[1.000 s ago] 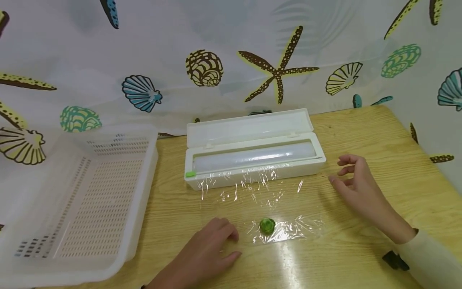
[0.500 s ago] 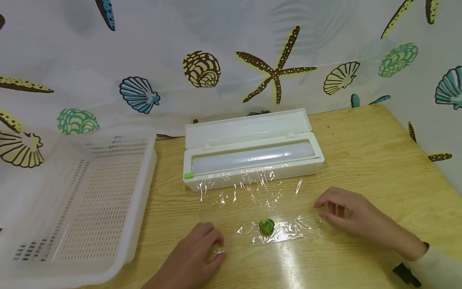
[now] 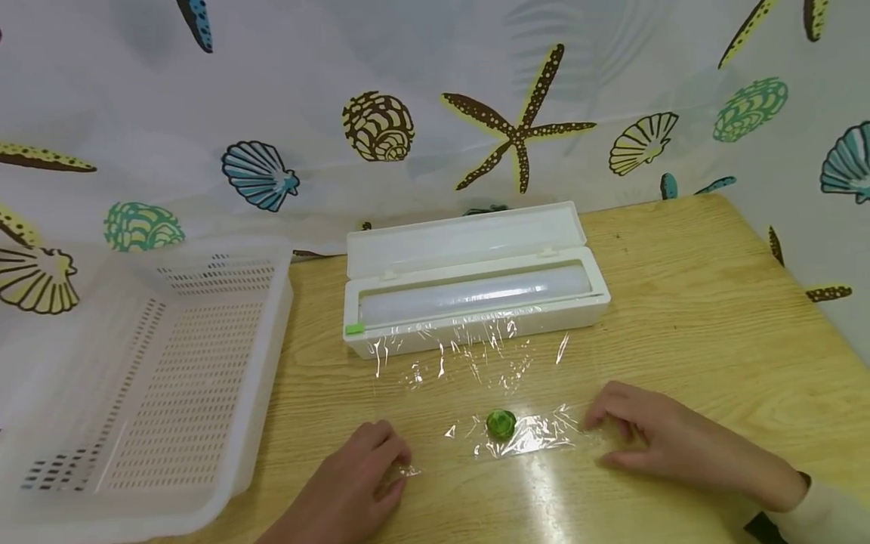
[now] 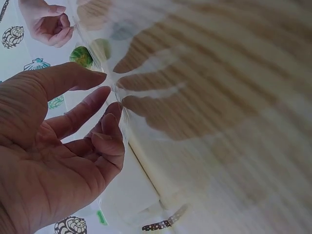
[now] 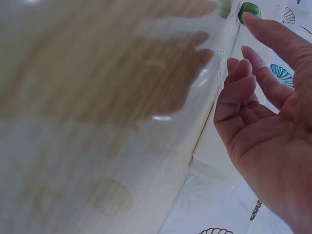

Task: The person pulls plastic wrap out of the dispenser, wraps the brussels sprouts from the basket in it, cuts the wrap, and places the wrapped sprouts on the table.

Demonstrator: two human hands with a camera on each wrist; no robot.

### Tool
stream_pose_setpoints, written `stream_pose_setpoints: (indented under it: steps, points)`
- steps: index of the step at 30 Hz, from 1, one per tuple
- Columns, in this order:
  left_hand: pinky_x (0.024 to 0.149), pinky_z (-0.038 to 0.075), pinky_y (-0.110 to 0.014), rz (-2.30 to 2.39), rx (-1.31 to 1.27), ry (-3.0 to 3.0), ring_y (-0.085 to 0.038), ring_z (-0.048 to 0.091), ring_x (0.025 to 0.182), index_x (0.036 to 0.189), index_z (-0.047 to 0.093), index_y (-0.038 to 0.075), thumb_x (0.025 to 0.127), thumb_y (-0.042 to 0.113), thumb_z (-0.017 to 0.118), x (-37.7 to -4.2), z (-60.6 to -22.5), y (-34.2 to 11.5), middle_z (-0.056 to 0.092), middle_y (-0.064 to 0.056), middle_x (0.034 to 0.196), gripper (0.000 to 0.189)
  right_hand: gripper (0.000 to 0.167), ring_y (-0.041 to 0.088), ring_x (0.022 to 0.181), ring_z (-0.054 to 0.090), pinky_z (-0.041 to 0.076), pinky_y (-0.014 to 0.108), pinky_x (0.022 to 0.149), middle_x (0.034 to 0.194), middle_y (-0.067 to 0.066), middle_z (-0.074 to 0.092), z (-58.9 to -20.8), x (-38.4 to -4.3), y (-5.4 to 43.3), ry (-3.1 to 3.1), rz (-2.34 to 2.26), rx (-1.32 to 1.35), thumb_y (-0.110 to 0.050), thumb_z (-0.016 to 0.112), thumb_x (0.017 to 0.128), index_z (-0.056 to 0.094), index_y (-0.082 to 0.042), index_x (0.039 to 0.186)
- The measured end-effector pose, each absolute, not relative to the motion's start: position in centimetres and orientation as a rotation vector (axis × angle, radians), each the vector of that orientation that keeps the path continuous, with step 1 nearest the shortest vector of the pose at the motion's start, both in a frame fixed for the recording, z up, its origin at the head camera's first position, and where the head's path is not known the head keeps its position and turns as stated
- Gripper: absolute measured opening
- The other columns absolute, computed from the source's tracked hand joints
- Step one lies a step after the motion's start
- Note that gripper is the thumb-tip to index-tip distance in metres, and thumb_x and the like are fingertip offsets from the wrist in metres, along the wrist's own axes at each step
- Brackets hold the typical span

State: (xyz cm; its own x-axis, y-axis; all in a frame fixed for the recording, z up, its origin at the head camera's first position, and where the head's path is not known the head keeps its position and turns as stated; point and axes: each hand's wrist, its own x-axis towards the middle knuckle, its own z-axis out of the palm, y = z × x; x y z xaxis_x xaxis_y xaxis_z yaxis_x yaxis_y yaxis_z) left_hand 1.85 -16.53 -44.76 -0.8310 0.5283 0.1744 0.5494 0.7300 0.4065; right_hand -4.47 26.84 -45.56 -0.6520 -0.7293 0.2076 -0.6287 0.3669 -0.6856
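Observation:
A clear sheet of cling film [image 3: 469,385] runs from its roll [image 3: 476,293] over the front of a white dispenser box [image 3: 476,332] onto the table. On the film's near part sits a small round green vegetable [image 3: 501,425], like a Brussels sprout. My left hand [image 3: 353,480] is at the film's near left corner, fingers loosely bent, tips at the table. The left wrist view shows its thumb and forefinger [image 4: 100,97] slightly apart. By the near right corner is my right hand [image 3: 655,438], thumb and forefinger spread. Whether either hand grips film is unclear.
A white perforated plastic basket [image 3: 261,378] stands on the left. Behind the roll the box's lid [image 3: 465,236] is raised, and a green slider [image 3: 354,329] sits at its left front. A shell-patterned cloth [image 3: 421,181] hangs behind the wooden table [image 3: 680,302].
My right hand has come down toward the near side, to the film's right corner. My left hand has shifted a little left and nearer. The vegetable and box stay put.

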Motion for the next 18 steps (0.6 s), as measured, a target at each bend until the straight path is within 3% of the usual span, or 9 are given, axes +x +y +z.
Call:
stream_pose_setpoints:
  steps: [11, 18]
  points:
    - [0.065, 0.048, -0.022, -0.673, -0.888, -2.866, -0.008, 0.048, 0.085, 0.094, 0.065, 0.019, 0.08, -0.002, 0.084, 2.1, -45.2, -17.2, 0.051, 0.012, 0.094, 0.031, 0.036, -0.001, 0.079, 0.053, 0.049, 0.017, 0.065, 0.1, -0.015, 0.058, -45.7, -4.4, 27.0, 2.538, -1.077, -1.211, -0.011, 0.089, 0.093, 0.07, -0.022, 0.121]
    - [0.061, 0.046, -0.02, -0.588, -0.995, -2.68, -0.011, 0.049, 0.081, 0.088, 0.06, 0.015, 0.074, -0.005, 0.083, 2.0, -45.8, -17.3, 0.051, 0.007, 0.091, 0.034, 0.029, -0.003, 0.079, 0.052, 0.05, 0.018, 0.064, 0.102, -0.017, 0.058, -45.9, -4.4, 26.9, 2.564, -1.005, -1.191, -0.011, 0.086, 0.096, 0.07, -0.026, 0.115]
